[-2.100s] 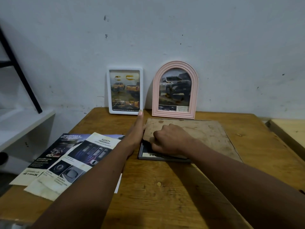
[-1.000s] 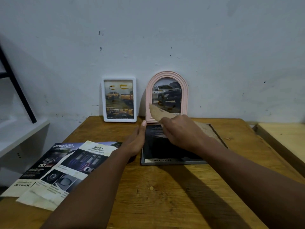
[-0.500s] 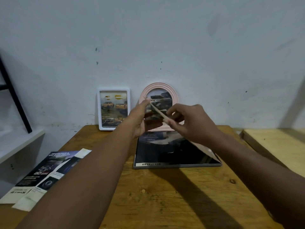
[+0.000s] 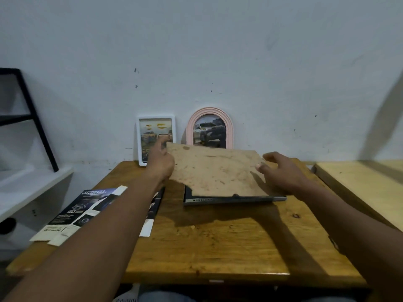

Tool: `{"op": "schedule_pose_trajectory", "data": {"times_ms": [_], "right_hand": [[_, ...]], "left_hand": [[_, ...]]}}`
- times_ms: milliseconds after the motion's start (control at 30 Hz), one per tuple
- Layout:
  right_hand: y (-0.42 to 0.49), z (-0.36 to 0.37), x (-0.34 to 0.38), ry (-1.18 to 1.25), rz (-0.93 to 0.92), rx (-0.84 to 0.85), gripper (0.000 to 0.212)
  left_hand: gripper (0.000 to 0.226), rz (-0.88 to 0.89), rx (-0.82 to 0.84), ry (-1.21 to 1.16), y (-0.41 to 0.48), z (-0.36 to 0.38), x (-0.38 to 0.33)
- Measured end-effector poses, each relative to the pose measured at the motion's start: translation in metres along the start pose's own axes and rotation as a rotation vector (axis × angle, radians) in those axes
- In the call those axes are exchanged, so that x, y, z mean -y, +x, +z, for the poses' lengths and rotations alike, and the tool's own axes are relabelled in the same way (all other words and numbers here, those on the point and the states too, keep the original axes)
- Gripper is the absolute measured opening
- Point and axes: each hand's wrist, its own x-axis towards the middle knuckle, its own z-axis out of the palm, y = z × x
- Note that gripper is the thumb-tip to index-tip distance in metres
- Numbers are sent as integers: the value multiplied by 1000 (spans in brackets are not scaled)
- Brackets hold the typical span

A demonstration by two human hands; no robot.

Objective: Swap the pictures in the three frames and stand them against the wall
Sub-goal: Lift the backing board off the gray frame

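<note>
**Backing board off, held above flat frame**

Surface (image 4: 218,247): the frame (image 4: 235,199) lies flat near the middle, and the board (image 4: 218,171) hovers just above it, tilted. Board judged light, thin and stiff (may flex from one corner), so take it by opposite edges. Left hand (image 4: 161,162) pinches the far-left corner. Right hand (image 4: 281,171) curls at the right edge, grip unclear. Half a second ago the board was edge-on before the pink frame (image 4: 210,129); now it faces up.

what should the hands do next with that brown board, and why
Probably set the backing board down on the table, off to one side. The left hand and right hand hold it tilted above the dark frame lying flat, covering the picture that likely needs swapping.
</note>
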Motion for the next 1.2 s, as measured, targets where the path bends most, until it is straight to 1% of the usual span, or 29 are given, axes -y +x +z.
{"op": "schedule_pose_trajectory", "data": {"times_ms": [67, 167, 233, 333, 433, 533, 633, 733, 800, 867, 933, 967, 1067, 1200], "right_hand": [[-19, 6, -8, -34, -44, -46, 51], [-48, 14, -18, -182, -72, -60, 48], [-68, 18, -25, -295, -78, -51, 45], [-102, 21, -32, -429, -87, -45, 42], [-132, 21, -39, -526, -91, -6, 43], [-145, 19, -41, -620, -51, 69, 44], [-148, 14, -40, -666, -60, 119, 47], [-144, 11, -37, -751, -86, 134, 49], [-141, 8, -35, -796, -83, 149, 50], [-136, 5, -34, -862, -65, 191, 50], [-123, 0, -30, -950, -51, 238, 46], [-112, -2, -30, -927, -38, 238, 43], [-70, -4, -33, -682, -5, 148, 42], [-19, 3, -41, -405, 65, 43, 47]], "left_hand": [[63, 89, 3, 154, -14, -2, 17], [55, 169, 44, 371, -39, -4, 41], [54, 181, 92, 488, -51, -6, 58], [54, 136, 126, 613, -69, -10, 78], [51, 172, 201, 719, -84, -12, 95], [45, 204, 257, 820, -92, -14, 100], [38, 220, 329, 1017, -95, -10, 95], [43, 257, 397, 1258, -96, -3, 88], [46, 296, 407, 1360, -95, 3, 84], [46, 304, 372, 1348, -93, 8, 82], [46, 318, 291, 1301, -88, 13, 82], [48, 324, 248, 1268, -83, 15, 83], [55, 310, 193, 1075, -61, 23, 88], [60, 280, 264, 791, -29, 41, 94]]}}
